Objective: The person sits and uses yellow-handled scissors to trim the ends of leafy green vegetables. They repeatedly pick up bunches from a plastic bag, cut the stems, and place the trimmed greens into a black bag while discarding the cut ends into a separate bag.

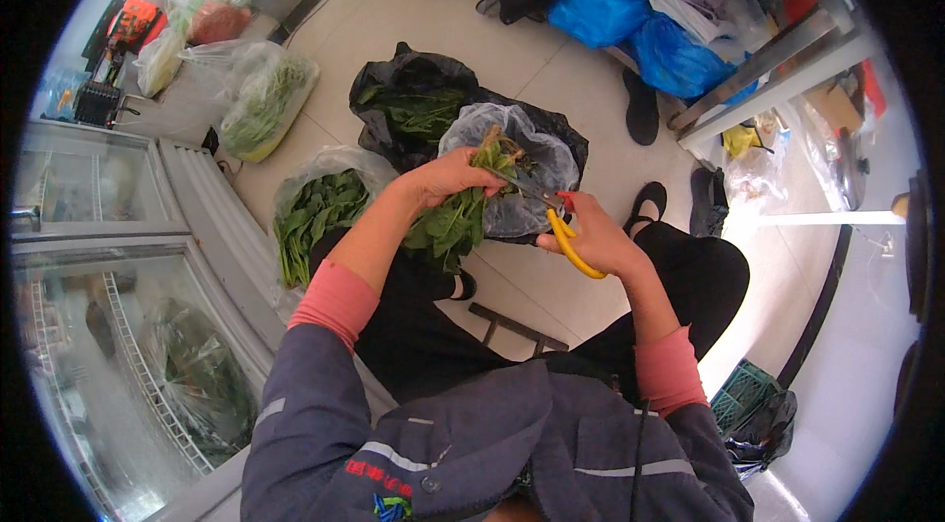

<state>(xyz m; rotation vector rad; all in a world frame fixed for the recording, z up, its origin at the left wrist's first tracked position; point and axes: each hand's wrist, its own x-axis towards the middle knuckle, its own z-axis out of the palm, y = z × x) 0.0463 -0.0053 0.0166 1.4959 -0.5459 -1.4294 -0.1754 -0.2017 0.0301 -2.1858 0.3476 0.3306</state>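
My left hand [454, 179] grips a bunch of leafy greens [450, 223], its stem and root ends sticking up past the thumb. In my right hand [594, 238] are scissors [572, 249] with yellow and red handles. Their blades lie across the bunch near the root ends; whether they are fully closed I cannot tell. Below the cut end sits a bin or basket lined with a clear plastic bag [546, 145]. Behind it, a black plastic bag [413, 61] holds more greens. To the left stands a clear bag of leafy greens [317, 216].
A glass-door display fridge [173, 241] runs along the left. Farther back lies another bag of greens [269, 105]. Blue plastic bags [605, 2] sit at a metal rack [768, 105] on the right. Loose shoes [641, 105] and a green crate [746, 396] are on the floor.
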